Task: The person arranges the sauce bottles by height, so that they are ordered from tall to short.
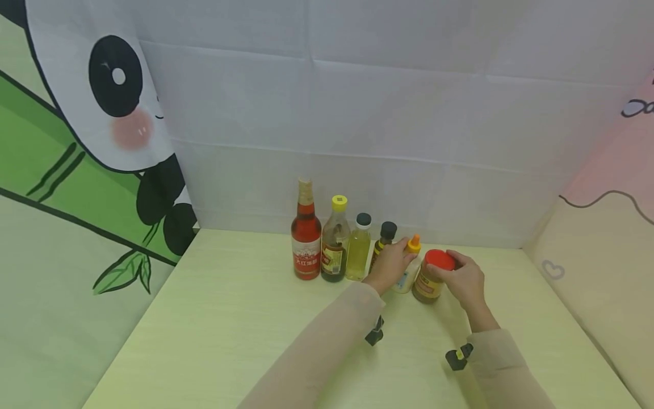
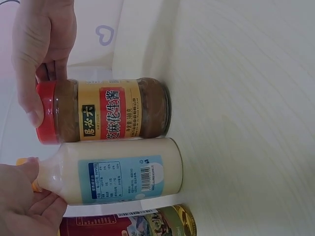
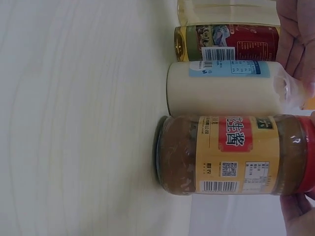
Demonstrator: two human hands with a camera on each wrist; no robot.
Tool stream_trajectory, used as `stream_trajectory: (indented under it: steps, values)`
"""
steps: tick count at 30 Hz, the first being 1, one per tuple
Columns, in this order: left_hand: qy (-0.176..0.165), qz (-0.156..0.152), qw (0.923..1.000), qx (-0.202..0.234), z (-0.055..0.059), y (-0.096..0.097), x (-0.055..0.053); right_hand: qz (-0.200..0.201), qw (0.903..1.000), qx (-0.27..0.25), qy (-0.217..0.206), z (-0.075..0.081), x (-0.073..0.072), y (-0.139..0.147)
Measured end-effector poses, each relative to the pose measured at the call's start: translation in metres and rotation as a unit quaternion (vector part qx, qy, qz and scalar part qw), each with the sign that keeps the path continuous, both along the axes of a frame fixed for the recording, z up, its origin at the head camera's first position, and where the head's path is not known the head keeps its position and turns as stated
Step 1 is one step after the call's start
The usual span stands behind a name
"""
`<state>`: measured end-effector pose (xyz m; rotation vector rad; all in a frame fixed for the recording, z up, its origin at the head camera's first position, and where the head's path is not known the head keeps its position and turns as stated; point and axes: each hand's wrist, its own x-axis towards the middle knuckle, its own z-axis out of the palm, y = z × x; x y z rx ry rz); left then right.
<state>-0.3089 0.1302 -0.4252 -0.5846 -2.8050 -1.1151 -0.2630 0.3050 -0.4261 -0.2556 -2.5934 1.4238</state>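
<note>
My left hand [image 1: 390, 264] grips a cream-coloured squeeze bottle [image 2: 123, 172] at its neck, just by the pointed orange cap [image 1: 414, 244]. The bottle stands upright, its blue-and-white label facing my left wrist camera. To its right is a glass jar of sesame peanut butter [image 2: 115, 110] with a yellow and red label. My right hand [image 1: 467, 282] holds this jar by its red lid [image 1: 440, 259], thumb and fingers on opposite sides. Jar and bottle stand side by side, close together. Behind my left hand, a dark-capped bottle [image 1: 388, 230] is partly hidden.
Left of my hands, a red bottle [image 1: 306, 250], a yellow-capped sauce bottle [image 1: 334, 250] and a bottle of pale yellow liquid [image 1: 359, 253] continue the row. A white cloth backdrop [image 1: 357, 113] rises behind the pale table [image 1: 230, 318]. Printed panels flank both sides.
</note>
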Motion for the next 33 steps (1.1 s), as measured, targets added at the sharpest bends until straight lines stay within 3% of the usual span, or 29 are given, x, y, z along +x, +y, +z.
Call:
stream_trajectory:
  steps: [21,29,33]
  values:
    - [-0.006,0.015,0.9998,0.007,-0.007,0.005,-0.005,0.009,0.9996,-0.023,0.012,-0.008,-0.011,0.001]
    - [-0.013,0.017,0.9991,0.038,-0.005,0.005,-0.002,0.004,1.0000,-0.004,0.000,-0.009,-0.011,-0.003]
    - [-0.015,0.019,0.9975,0.067,-0.009,0.005,-0.001,-0.004,0.9996,0.023,0.018,-0.011,-0.008,-0.006]
